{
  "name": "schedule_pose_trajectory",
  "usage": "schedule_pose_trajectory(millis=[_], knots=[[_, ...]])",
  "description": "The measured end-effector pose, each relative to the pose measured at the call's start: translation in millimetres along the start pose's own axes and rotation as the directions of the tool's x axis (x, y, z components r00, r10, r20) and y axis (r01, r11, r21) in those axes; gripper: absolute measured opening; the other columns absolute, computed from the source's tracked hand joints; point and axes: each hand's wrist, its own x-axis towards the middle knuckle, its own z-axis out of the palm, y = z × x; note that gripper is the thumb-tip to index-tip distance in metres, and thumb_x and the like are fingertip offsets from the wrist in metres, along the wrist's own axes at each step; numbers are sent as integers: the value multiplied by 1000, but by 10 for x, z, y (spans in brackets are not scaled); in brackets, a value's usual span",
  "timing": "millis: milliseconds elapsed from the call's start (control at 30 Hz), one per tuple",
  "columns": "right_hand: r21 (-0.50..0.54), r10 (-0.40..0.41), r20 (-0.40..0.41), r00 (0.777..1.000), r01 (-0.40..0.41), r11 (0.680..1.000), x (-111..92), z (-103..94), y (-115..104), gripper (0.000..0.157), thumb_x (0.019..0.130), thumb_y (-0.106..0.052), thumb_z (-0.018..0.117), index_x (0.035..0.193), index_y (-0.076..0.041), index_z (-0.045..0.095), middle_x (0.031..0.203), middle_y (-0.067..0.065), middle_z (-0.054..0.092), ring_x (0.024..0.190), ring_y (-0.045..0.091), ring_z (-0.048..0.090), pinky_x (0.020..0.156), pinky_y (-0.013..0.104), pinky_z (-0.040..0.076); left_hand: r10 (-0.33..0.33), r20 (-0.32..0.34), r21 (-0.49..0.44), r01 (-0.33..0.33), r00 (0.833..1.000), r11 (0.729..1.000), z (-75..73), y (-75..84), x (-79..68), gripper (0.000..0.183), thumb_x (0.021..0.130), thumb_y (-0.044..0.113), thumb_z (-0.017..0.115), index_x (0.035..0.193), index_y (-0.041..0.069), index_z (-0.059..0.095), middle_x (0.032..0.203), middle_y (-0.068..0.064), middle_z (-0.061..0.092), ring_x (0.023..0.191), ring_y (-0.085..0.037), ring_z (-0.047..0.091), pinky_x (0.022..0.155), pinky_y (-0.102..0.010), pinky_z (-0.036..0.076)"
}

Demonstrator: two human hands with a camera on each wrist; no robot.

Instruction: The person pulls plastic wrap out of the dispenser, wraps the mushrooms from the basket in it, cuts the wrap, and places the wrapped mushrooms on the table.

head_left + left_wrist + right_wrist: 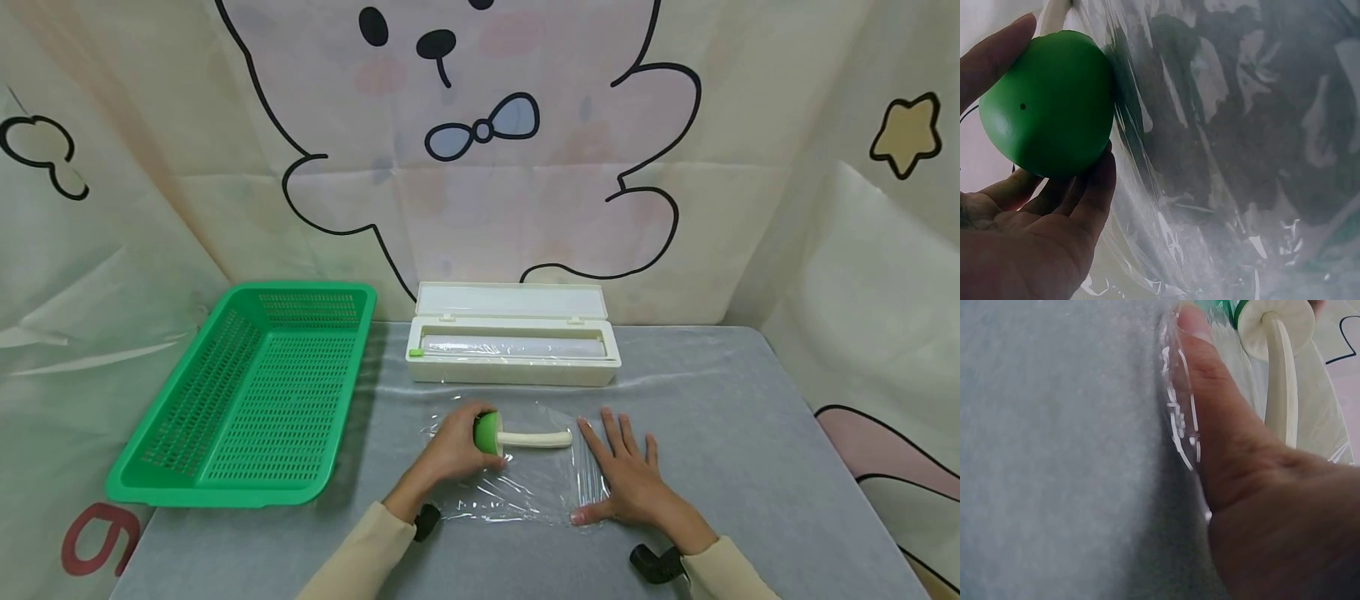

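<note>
On the left wall cloth we note a red letter-like mark (pixel 112 511), its reading uncertain. We find the left hand (pixel 453 447) gripping the green-capped toy mushroom (pixel 525 439) by its cap, stem pointing right, over a cling film sheet (pixel 528 485). The right hand (pixel 636 490) lies palm down, fingers straight and spread, at the sheet's right edge. Beyond, on the far side, stands a lidded film dispenser (pixel 513 372), opened; left, a green basket (pixel 225 497).

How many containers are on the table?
2: the green basket on the left, and the open white box at the back, beyond the clear film and green-capped mushroom.
</note>
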Motion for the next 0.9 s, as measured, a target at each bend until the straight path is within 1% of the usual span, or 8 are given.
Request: schedule_pose_trajectory(millis=[233, 367, 500, 700, 900], knots=[[-5, 0, 3, 1000, 0, 1000, 3, -6, -8, 140, 54, -77, 83, 161, -11, 23, 164, 32, 5, 148, 55, -1, 106, 80, -3, -16, -2, 10, 16, 1000, 1000, 5, -9, 3, 74, 64, 13, 97, 127, -4, 61, 115, -12, 64, 96, -23, 57, 83, -36, 48], [-4, -14, 1, 1000, 14, 1000, -1, -7, 4, 139, 56, -77, 82, 161, -10, 21, 164, 32, 4, 148, 55, -1, 105, 80, -3, -29, 2, 24, 29, 1000, 999, 2, -2, 3, 75, 65, 14, 97, 129, -5, 60, 118, -15, 64, 99, -25, 58, 85, -39, 49], [-2, -27, 1, 1000, 27, 1000, -12, -22, 9, 138, 57, -76, 82, 161, -10, 21, 164, 32, 3, 148, 56, -2, 105, 80, -4, -41, 4, 33, 41, 999, 999, 0, 6, 6, 76, 65, 14, 97, 129, -5, 60, 119, -15, 63, 99, -26, 58, 84, -40, 50], [-6, -56, -28, 998, 56, 998, -35, -41, 14, 136, 58, -75, 83, 160, -8, 22, 162, 34, 9, 147, 58, 5, 105, 80, 0, -39, -12, 77, 39, 999, 996, 9, 15, 12, 75, 63, 15, 97, 127, -3, 62, 119, -14, 64, 101, -27, 58, 84, -39, 49], [-1, -82, -58, 995, 82, 997, -60, -54, 31, 137, 59, -74, 83, 162, -12, 17, 161, 36, 13, 146, 59, 8, 106, 79, 3, -57, -12, 86, 58, 998, 995, 15, 20, 4, 75, 63, 15, 97, 127, -3, 62, 121, -15, 63, 103, -28, 58, 85, -41, 50]])
